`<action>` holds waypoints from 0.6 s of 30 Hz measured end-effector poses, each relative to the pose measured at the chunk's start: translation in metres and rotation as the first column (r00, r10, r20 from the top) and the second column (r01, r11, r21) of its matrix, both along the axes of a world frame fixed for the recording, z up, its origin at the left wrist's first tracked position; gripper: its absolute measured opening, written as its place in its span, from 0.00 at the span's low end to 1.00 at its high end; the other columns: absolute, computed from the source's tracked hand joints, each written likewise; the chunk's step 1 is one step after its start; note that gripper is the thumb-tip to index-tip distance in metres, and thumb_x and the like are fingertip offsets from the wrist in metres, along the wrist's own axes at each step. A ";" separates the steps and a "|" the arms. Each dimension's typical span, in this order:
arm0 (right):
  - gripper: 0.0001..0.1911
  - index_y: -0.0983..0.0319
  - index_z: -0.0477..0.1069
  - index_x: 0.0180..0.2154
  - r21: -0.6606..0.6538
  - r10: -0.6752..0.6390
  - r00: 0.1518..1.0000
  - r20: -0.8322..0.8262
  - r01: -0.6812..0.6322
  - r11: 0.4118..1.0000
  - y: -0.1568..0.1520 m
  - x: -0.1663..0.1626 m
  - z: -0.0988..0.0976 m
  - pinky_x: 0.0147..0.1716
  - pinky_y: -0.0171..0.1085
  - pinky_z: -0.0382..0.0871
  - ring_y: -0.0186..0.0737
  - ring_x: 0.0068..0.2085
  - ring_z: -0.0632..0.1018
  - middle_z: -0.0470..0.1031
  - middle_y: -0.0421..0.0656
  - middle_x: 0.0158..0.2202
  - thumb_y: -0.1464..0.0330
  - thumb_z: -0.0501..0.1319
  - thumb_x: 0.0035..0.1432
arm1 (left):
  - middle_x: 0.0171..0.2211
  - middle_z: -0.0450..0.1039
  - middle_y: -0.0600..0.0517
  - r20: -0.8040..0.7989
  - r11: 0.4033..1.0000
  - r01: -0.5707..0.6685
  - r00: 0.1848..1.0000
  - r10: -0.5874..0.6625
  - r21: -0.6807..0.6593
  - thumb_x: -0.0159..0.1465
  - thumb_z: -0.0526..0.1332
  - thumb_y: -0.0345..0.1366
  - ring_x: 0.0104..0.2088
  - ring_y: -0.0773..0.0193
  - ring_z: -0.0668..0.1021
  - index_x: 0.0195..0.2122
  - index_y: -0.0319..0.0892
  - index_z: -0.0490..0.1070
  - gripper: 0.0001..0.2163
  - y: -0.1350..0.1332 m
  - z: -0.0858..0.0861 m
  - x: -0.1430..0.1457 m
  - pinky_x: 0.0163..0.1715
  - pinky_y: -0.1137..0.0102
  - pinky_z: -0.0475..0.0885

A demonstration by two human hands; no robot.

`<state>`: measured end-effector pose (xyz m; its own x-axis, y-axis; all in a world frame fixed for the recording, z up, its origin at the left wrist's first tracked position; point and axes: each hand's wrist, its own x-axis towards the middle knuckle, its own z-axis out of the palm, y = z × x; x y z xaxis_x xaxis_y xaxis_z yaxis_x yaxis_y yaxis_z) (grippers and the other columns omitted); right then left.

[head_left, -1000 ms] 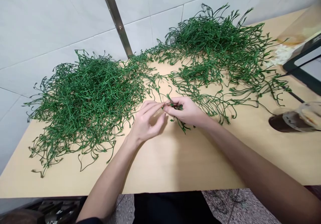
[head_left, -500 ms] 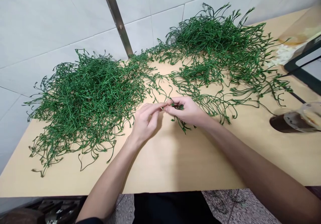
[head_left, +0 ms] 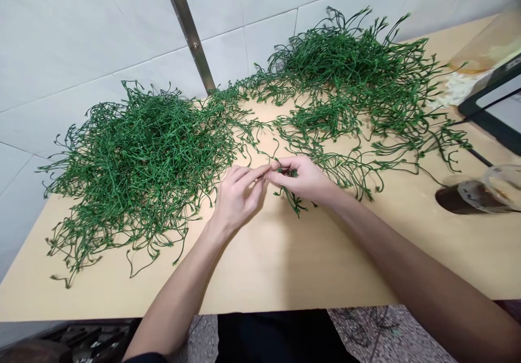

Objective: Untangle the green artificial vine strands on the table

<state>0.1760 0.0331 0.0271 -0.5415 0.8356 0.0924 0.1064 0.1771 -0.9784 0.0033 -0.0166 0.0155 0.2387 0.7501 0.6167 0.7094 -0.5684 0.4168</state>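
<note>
My right hand (head_left: pixel 305 177) is closed round a few thin green plastic stems (head_left: pixel 293 200), whose ends droop below the palm to the table. Fingertips of both hands meet over the middle of the table. My left hand (head_left: pixel 237 197) pinches at that spot with thumb and forefinger; what lies between them is too small to make out. Left of my hands spreads a big tangled heap of green plastic stems (head_left: pixel 142 151) with small tufted tips. Another heap (head_left: pixel 342 59) of the same stems rises behind and to the right, with loose stems (head_left: pixel 345 170) close beside my right hand.
A clear plastic cup of dark drink (head_left: pixel 468 196) lies or leans at the right of the wooden table (head_left: pixel 260 276). Behind it are a dark-framed device (head_left: pixel 492 108) and white pieces (head_left: pixel 458 87). A tiled wall (head_left: pixel 81 32) with a metal strip (head_left: pixel 190 32) borders the back.
My left thumb and fingers have shifted slightly against the right fingertips, and the small pale bit between them no longer shows. The right hand keeps its hold; the heaps look the same.
</note>
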 end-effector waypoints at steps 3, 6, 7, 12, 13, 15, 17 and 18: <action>0.10 0.65 0.73 0.26 -0.018 -0.015 1.000 -0.023 0.015 1.000 0.000 -0.001 -0.001 0.27 0.33 0.62 0.31 0.25 0.65 0.68 0.38 0.22 0.64 0.62 0.53 | 0.32 0.80 0.49 0.043 0.998 -0.048 0.998 0.049 -0.028 0.65 0.60 0.31 0.32 0.64 0.77 0.42 0.40 0.76 0.07 0.000 0.000 0.002 0.36 0.67 0.72; 0.09 0.65 0.74 0.27 -0.012 -0.021 1.000 -0.006 0.021 1.000 0.000 0.000 0.000 0.27 0.34 0.63 0.31 0.25 0.66 0.70 0.39 0.22 0.65 0.61 0.53 | 0.28 0.77 0.52 0.050 0.996 -0.055 0.997 0.059 -0.067 0.63 0.61 0.31 0.29 0.64 0.75 0.37 0.41 0.75 0.04 0.000 0.000 0.002 0.35 0.68 0.71; 0.09 0.65 0.74 0.27 -0.006 -0.020 1.000 0.005 0.020 1.000 -0.001 0.000 0.000 0.27 0.34 0.63 0.32 0.25 0.66 0.70 0.40 0.23 0.66 0.61 0.53 | 0.27 0.76 0.52 0.050 0.995 -0.058 0.997 0.062 -0.076 0.62 0.61 0.31 0.29 0.64 0.74 0.35 0.41 0.74 0.03 0.000 0.001 0.002 0.34 0.68 0.71; 0.09 0.64 0.74 0.28 0.072 -0.012 0.998 0.057 0.008 0.997 -0.005 -0.001 -0.003 0.28 0.33 0.64 0.33 0.27 0.68 0.72 0.41 0.25 0.66 0.60 0.53 | 0.25 0.71 0.53 0.059 0.990 -0.052 0.996 0.061 -0.134 0.58 0.60 0.31 0.28 0.64 0.71 0.26 0.42 0.67 0.04 0.000 0.000 -0.001 0.33 0.67 0.68; 0.09 0.64 0.74 0.28 0.100 -0.018 0.997 0.071 0.011 0.995 -0.006 -0.002 -0.004 0.28 0.33 0.64 0.33 0.27 0.68 0.72 0.41 0.25 0.66 0.60 0.53 | 0.24 0.70 0.53 0.067 0.989 -0.046 0.996 0.056 -0.142 0.59 0.59 0.31 0.28 0.64 0.70 0.26 0.42 0.66 0.05 0.000 0.001 -0.001 0.32 0.67 0.68; 0.09 0.65 0.74 0.28 0.174 -0.049 0.994 0.101 0.030 0.984 -0.005 -0.002 -0.009 0.27 0.33 0.63 0.32 0.26 0.68 0.72 0.41 0.25 0.66 0.59 0.54 | 0.23 0.68 0.54 0.086 0.990 -0.033 0.995 0.045 -0.141 0.59 0.58 0.31 0.26 0.65 0.69 0.24 0.43 0.64 0.07 0.000 0.002 0.000 0.31 0.68 0.66; 0.08 0.65 0.73 0.28 0.275 -0.108 0.987 0.123 0.071 0.959 -0.003 -0.002 -0.013 0.28 0.32 0.63 0.32 0.26 0.68 0.73 0.40 0.25 0.67 0.59 0.54 | 0.22 0.66 0.55 0.114 0.992 -0.031 0.992 0.046 -0.124 0.59 0.58 0.30 0.26 0.66 0.69 0.24 0.43 0.63 0.08 -0.001 0.004 0.001 0.30 0.69 0.66; 0.07 0.64 0.73 0.28 0.325 -0.135 0.982 0.128 0.087 0.942 -0.002 -0.002 -0.015 0.29 0.32 0.63 0.32 0.26 0.68 0.73 0.40 0.25 0.68 0.59 0.54 | 0.23 0.66 0.55 0.135 0.993 -0.047 0.989 0.062 -0.109 0.60 0.58 0.30 0.26 0.66 0.69 0.24 0.42 0.64 0.08 -0.002 0.005 0.002 0.29 0.70 0.66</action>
<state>0.1739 0.0314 0.0120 -0.4745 0.8315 0.2888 0.2810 0.4540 -0.8455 0.0051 -0.0182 0.0203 0.1138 0.8224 0.5574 0.6699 -0.4779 0.5682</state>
